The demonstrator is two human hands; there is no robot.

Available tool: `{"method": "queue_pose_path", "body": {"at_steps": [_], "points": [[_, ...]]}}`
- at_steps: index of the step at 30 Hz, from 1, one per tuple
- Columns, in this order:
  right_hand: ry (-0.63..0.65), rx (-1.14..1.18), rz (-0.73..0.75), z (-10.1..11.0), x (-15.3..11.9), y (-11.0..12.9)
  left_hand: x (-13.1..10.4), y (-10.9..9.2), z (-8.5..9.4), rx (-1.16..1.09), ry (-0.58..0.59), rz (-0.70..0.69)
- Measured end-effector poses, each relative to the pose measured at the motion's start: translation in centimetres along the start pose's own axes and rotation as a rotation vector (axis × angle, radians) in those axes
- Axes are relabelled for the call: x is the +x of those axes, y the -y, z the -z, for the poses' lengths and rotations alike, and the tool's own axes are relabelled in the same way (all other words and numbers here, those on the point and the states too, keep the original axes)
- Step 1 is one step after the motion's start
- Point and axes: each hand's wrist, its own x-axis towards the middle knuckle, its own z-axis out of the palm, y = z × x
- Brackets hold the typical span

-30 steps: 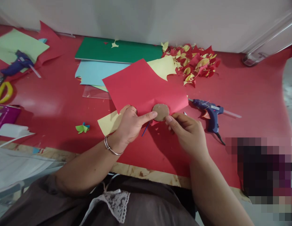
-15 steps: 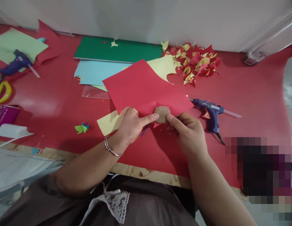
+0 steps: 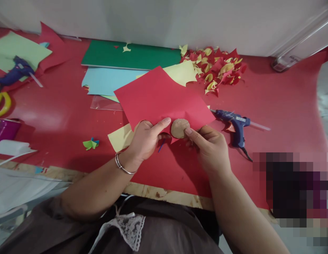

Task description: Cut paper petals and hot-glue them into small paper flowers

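A sheet of red paper [image 3: 158, 97] is held up above the table, tilted, with one corner pointing away from me. My left hand [image 3: 149, 139] grips its near edge, thumb on top and fingers underneath. A round tan disc [image 3: 180, 128] lies against the paper's near edge. My right hand [image 3: 213, 148] pinches the disc and the paper together, thumb on the disc's right side; its other fingers are partly hidden beneath. Under the left hand a piece of pale yellow paper [image 3: 120, 138] lies on the table.
A blue glue gun [image 3: 236, 123] lies to the right, another glue gun [image 3: 16, 72] far left near yellow-handled scissors [image 3: 2, 104]. Red and yellow paper scraps [image 3: 219, 68] are heaped at the back. A green board [image 3: 132, 55] and blue paper [image 3: 108, 81] lie behind the red sheet.
My left thumb has lifted off the disc and moved left onto the red paper. My right thumb stays on the disc, a little further over its edge.
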Motion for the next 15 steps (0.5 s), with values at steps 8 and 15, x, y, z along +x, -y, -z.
{"method": "queue_pose_path", "body": {"at_steps": [8, 15], "points": [[-0.013, 0.000, -0.043, 0.02, -0.05, -0.20, 0.41, 0.30, 0.43, -0.010, 0.052, 0.022], [-0.003, -0.001, -0.057, 0.01, -0.10, -0.05, 0.24, 0.06, 0.53, 0.067, 0.092, 0.009]]}}
